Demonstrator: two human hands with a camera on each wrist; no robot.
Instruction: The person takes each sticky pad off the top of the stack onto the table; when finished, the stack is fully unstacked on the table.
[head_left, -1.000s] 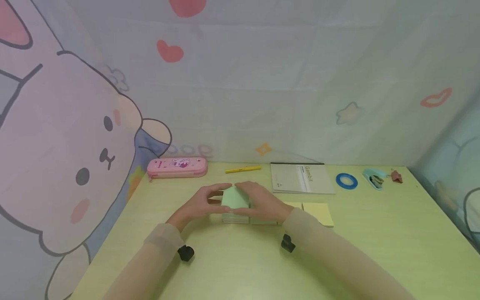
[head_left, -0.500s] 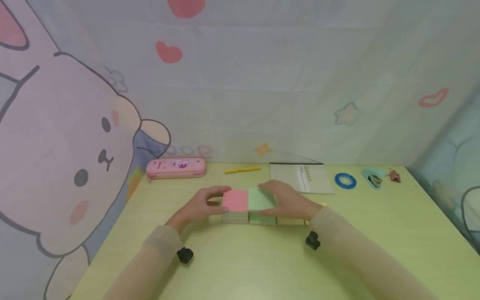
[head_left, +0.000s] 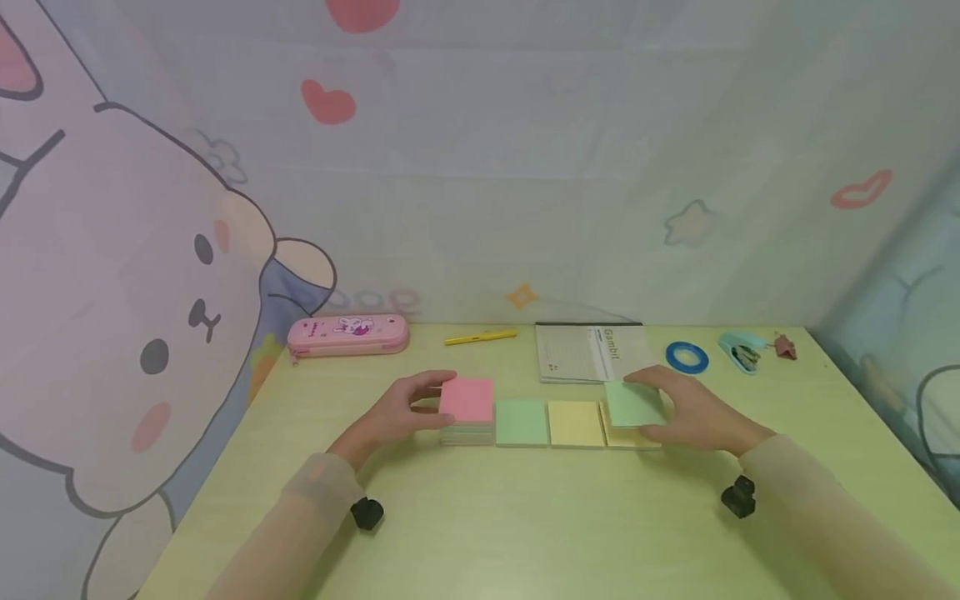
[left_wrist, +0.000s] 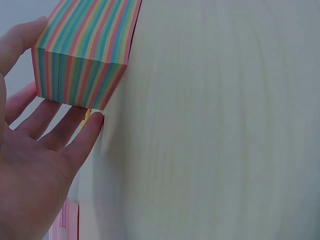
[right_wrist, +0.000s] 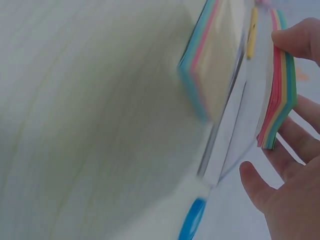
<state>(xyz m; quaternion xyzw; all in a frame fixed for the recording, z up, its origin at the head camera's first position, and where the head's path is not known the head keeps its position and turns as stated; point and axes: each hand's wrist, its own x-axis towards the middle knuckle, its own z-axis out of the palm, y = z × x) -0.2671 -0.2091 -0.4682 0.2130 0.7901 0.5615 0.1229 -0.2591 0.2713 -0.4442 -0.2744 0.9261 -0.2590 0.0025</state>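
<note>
My left hand (head_left: 393, 414) grips the tall, pink-topped stack of sticky notes (head_left: 467, 400) from its left side. The left wrist view shows the sides of this sticky note stack (left_wrist: 82, 30) striped in several colours, with the thumb against it. My right hand (head_left: 697, 410) pinches a thinner, green-topped pad of sticky notes (head_left: 633, 403) between thumb and fingers. This pad is held above the rightmost yellow pad (head_left: 636, 438) and partly hides it. A green pad (head_left: 521, 423) and another yellow pad (head_left: 575, 424) lie in the row between the hands.
Behind the row lie a pink pencil case (head_left: 348, 335), a yellow pen (head_left: 481, 337) and a grey notebook (head_left: 577, 354). Farther right are a blue tape roll (head_left: 687, 357), a small turquoise item (head_left: 742, 352) and a reddish clip (head_left: 785, 347). A printed curtain hangs behind the table.
My right hand has lifted the green-topped pad off the tall stack and carried it right, over the row's end. The pink top is now uncovered. My left hand has stayed at the stack.
</note>
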